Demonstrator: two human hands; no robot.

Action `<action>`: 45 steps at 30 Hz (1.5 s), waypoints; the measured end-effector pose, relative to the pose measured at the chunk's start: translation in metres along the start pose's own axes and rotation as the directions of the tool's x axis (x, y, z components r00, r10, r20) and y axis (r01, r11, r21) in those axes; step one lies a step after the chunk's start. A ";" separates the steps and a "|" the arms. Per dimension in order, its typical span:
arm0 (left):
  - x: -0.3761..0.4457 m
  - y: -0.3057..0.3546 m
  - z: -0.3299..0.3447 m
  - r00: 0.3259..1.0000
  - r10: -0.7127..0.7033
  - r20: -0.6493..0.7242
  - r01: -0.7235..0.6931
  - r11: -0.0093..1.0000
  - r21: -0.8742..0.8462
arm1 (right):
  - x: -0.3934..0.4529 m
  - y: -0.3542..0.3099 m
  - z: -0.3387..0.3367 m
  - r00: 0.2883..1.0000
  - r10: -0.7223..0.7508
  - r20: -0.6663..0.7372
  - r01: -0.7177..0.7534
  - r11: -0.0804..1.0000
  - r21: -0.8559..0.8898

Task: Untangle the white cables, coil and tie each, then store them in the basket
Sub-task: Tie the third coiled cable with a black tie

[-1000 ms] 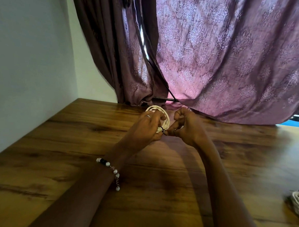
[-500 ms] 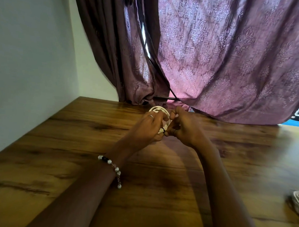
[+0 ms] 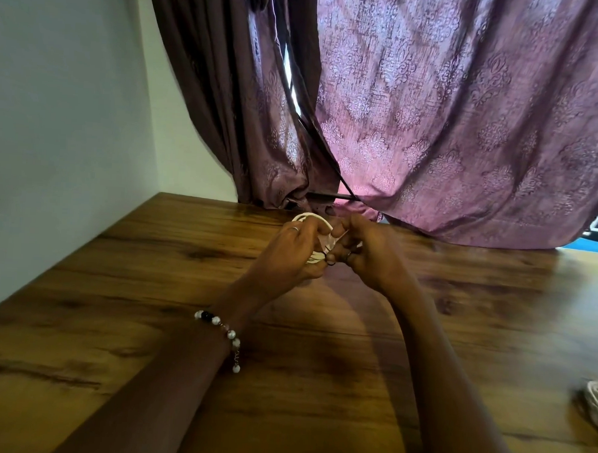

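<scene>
A small coil of white cable (image 3: pixel 319 240) is held up above the wooden table (image 3: pixel 123 287), between both hands near the far edge. My left hand (image 3: pixel 291 255) grips the coil from the left, fingers curled over its rim. My right hand (image 3: pixel 368 253) pinches the coil's right side, where a thin black tie (image 3: pixel 329 260) loops around the strands. Most of the coil is hidden behind my fingers. A second white cable bundle (image 3: pixel 596 398) lies at the table's right edge, partly cut off by the frame. No basket is in view.
A purple patterned curtain (image 3: pixel 449 130) hangs just behind the hands and drapes onto the table's far edge. A pale wall (image 3: pixel 56 113) borders the table on the left. A beaded bracelet (image 3: pixel 222 332) sits on my left wrist.
My hands have drawn closer together around the coil. My right hand has moved in from the right, and its fingers now cover more of the cable.
</scene>
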State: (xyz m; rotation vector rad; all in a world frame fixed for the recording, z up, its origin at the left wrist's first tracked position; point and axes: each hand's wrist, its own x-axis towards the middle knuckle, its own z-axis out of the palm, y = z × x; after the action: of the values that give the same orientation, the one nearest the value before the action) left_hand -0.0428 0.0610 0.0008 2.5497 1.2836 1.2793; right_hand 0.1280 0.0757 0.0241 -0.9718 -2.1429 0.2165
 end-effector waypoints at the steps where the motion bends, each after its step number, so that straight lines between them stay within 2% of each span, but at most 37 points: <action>1: 0.000 0.001 -0.001 1.000 -0.012 -0.018 0.012 1.000 -0.026 | 0.000 0.001 -0.002 1.000 0.019 -0.002 -0.019 0.999 0.032; 4: 0.000 0.003 -0.005 0.998 -0.045 -0.052 0.041 0.996 -0.078 | -0.001 0.003 -0.007 0.999 0.029 -0.022 -0.026 0.994 0.105; 15: -0.001 0.003 -0.005 0.997 -0.043 -0.057 0.038 0.996 -0.086 | -0.004 0.005 -0.005 0.998 0.052 0.036 -0.057 0.987 0.151; 27: 0.000 -0.003 -0.001 1.000 -0.024 0.018 0.026 0.997 -0.075 | -0.004 0.003 -0.005 0.996 -0.024 0.086 0.018 0.997 0.072; 31: 0.000 -0.003 -0.001 1.000 -0.014 0.005 0.014 1.000 -0.009 | -0.002 0.000 -0.002 0.999 0.007 0.052 -0.011 0.996 0.083; 45: -0.001 -0.004 -0.004 0.999 -0.028 0.016 0.028 0.999 -0.016 | -0.001 0.002 0.008 0.997 -0.055 -0.046 0.060 0.992 0.107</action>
State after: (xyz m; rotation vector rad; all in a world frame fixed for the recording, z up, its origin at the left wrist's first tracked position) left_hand -0.0490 0.0616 0.0013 2.5169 1.2953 1.2562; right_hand 0.1238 0.0774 0.0171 -0.8437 -2.0941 0.2779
